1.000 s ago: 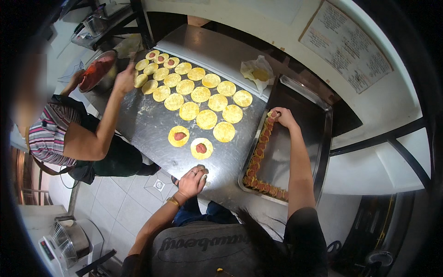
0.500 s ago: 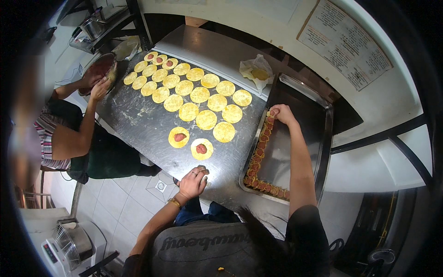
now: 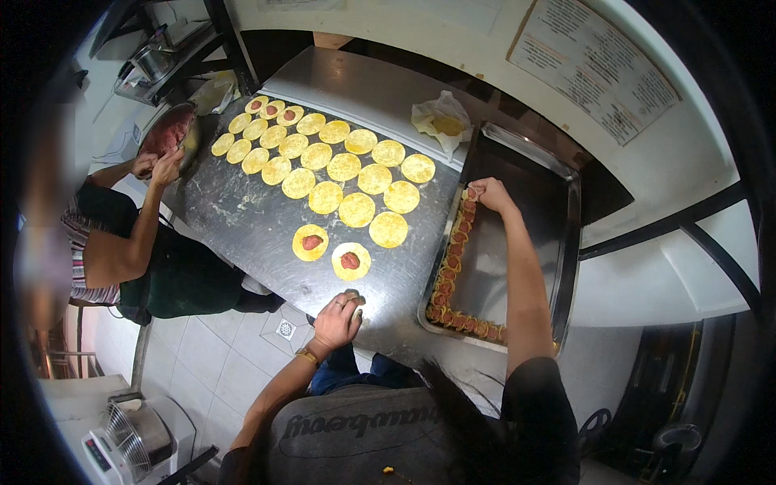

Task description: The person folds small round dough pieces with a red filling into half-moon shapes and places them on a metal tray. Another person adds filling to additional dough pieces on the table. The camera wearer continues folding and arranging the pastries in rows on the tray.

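Observation:
My right hand [image 3: 493,196] reaches into a deep metal tray [image 3: 572,267], its fingers pinched on a small meat-filled dumpling at the far end of a row. That row of dumplings [image 3: 449,271], yellow wrappers around reddish filling, lines the tray's left wall and near side. My left hand [image 3: 338,321], fingers curled, rests on the near edge of the steel table [image 3: 250,212]; nothing visible is in it. Just beyond it lie a flat round wrapper [image 3: 361,252] with a lump of meat filling and a similar wrapper [image 3: 309,242] to its left.
Rows of plain yellow wrappers [image 3: 343,167] cover the table's far part; three at the far left carry filling. Crumpled paper [image 3: 443,120] lies beside the tray. At left, another person's hands [image 3: 166,167] hold a bowl of meat filling [image 3: 174,133]. A machine [image 3: 133,440] stands lower left.
The view has shifted slightly. My right hand stays at the row's far end, its fingers slightly shifted; my left hand holds its place. The other person's bowl has tilted, showing more filling.

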